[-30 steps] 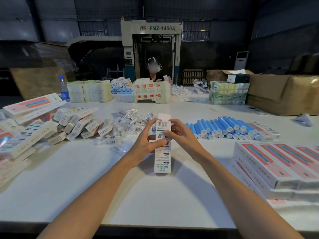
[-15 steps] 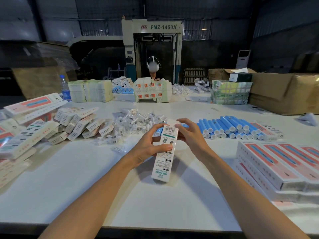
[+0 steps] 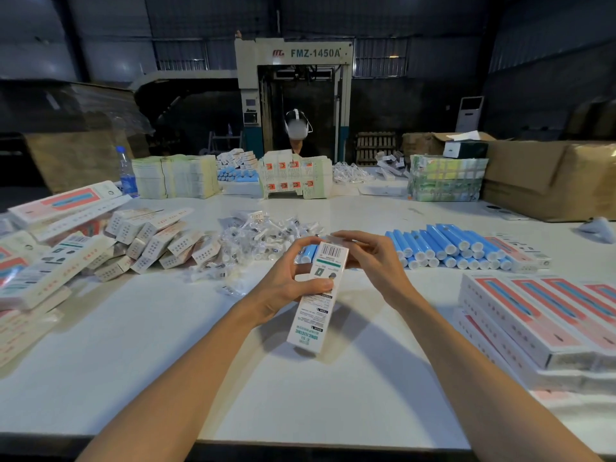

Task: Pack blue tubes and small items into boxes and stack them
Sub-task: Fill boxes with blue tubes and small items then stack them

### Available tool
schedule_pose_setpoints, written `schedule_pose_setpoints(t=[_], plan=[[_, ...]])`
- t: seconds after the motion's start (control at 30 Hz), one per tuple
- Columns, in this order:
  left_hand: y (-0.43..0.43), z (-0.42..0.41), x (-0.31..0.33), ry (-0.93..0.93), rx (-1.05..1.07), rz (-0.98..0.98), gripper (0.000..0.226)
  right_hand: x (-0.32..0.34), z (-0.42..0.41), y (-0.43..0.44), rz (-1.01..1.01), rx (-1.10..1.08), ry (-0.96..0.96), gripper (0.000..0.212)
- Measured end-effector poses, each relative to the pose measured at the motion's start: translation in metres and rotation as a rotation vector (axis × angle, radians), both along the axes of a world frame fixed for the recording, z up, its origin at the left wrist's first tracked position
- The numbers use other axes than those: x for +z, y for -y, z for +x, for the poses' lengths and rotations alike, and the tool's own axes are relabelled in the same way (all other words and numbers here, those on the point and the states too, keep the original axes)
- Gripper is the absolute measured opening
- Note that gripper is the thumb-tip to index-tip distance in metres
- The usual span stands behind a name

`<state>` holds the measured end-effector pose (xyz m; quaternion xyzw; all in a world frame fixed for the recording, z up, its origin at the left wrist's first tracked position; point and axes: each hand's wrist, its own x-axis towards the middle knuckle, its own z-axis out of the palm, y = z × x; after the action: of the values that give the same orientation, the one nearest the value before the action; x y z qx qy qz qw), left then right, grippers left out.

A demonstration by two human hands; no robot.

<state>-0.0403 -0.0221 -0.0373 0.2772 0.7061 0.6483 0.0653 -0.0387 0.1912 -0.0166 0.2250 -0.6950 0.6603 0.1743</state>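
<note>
Dim, blue-tinted background behind a brightly lit white table (image 3: pixel 166 345), soft shadows beneath both forearms (image 3: pixel 186 368), wide-angle bending at the edges, slight overall softness.

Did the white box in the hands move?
Yes. The white box tilted: its barcode end leaned right, toward the pile of blue tubes.

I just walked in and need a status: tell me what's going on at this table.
A person is packing at a white table. The left hand grips a long white printed cardboard box while the right hand fingers pinch its far end. Loose blue plastic tubes lie piled to the right; flat pink-and-white boxes are stacked nearer.
</note>
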Motion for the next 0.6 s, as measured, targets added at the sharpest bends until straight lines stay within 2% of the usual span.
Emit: schedule_pose_setpoints(t=[0.17,0.47,0.6], plan=[[0.0011,-0.0028,-0.0002,0.007,0.028,-0.001,0.078,0.0003,-0.0035,0.0,-0.054,0.156,0.117,0.031],[0.0036,-0.0029,0.0011,0.011,0.011,-0.01,0.078,0.0027,-0.0081,-0.0044,-0.212,0.242,0.292,0.028],[0.0043,-0.002,0.0016,0.012,-0.004,-0.019,0.077,0.0019,-0.0074,-0.0021,-0.22,0.228,0.336,0.02]])
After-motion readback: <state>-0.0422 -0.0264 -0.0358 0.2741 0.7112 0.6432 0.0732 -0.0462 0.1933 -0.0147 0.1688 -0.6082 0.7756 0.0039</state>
